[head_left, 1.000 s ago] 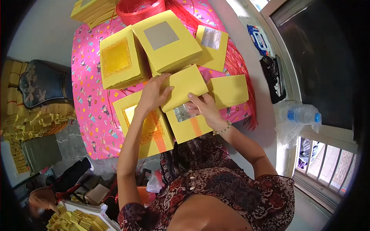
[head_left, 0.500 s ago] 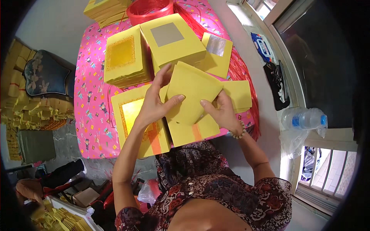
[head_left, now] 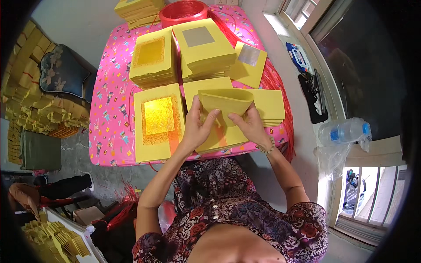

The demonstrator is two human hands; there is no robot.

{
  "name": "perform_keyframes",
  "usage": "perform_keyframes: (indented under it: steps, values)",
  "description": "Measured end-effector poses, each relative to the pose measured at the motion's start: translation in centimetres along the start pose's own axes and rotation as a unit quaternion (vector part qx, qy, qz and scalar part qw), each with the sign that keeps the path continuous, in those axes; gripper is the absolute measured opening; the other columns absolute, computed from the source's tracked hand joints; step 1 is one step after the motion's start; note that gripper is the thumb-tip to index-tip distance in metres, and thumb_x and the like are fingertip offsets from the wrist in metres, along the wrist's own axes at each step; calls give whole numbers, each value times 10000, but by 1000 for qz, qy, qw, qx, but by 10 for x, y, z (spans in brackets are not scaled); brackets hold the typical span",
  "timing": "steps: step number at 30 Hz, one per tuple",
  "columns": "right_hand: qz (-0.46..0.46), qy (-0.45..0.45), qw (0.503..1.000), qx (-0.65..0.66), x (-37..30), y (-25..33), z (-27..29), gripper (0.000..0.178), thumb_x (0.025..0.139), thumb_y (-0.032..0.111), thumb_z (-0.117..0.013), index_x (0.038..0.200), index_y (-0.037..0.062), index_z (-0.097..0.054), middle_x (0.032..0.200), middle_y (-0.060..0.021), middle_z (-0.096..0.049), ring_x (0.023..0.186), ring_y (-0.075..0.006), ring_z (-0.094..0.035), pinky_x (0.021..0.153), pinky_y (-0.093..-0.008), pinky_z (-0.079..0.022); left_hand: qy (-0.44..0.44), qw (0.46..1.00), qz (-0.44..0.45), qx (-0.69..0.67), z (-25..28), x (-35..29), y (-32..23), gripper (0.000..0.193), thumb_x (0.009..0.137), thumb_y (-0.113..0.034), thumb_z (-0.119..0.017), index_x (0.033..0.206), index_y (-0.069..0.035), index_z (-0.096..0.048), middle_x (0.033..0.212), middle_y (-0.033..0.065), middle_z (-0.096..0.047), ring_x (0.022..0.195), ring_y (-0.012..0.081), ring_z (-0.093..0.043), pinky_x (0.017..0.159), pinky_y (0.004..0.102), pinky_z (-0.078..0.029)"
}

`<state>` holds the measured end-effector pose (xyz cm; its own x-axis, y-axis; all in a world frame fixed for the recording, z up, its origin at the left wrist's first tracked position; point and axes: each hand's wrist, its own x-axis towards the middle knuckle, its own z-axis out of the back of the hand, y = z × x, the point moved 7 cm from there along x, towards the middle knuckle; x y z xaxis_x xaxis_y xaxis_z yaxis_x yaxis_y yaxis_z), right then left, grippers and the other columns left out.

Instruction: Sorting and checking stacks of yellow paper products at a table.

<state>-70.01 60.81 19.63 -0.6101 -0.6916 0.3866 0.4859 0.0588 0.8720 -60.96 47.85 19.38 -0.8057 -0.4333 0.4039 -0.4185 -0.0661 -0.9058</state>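
Between both hands a thin sheaf of yellow paper (head_left: 226,104) is held bowed, its far edge curving open. My left hand (head_left: 198,127) grips its left side, thumb on the near face. On its right side my right hand (head_left: 252,127), with a beaded bracelet at the wrist, does the same. Beneath lies a yellow paper stack (head_left: 206,85) with an orange strip on its near part. To the left is a stack with a gold foil square (head_left: 158,116). A plain yellow stack (head_left: 272,105) lies to the right.
Behind stand a taller gold-square stack (head_left: 149,55), a silver-square stack (head_left: 199,37) and a red plastic ring (head_left: 183,12). Red plastic strands (head_left: 276,83) run along the right side of the pink patterned table cover (head_left: 107,118). A person's leg (head_left: 66,187) shows at lower left.
The sheaf has gone from a flat, tilted diamond to a bowed shape with its far edge spread. My left hand has moved right and nearer; the view has shifted slightly.
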Motion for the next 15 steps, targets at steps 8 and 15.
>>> perform_keyframes:
  steps: [8, 15]
  values:
    - [20, -59, 996, 68, -5, 0, -7, 538, 857, 156, -663, 1292, 0, -388, 1145, -108, -565, 1075, -175, -533, 918, -312, -424, -54, 997, -42, -42, -3, -11, 9, 320, 904, -56, -547, 1192, 11, -425, 1105, 90, -548, 1009, 133, -524, 869, 268, -428]
    - [30, -42, 995, 90, -5, -6, -5, 520, 844, 125, -675, 1276, -6, -418, 1135, -96, -573, 1046, -164, -546, 893, -297, -442, -74, 995, -71, -12, -5, -12, 5, 275, 914, -54, -531, 1166, -3, -431, 1015, 79, -569, 943, 126, -538, 816, 273, -450]
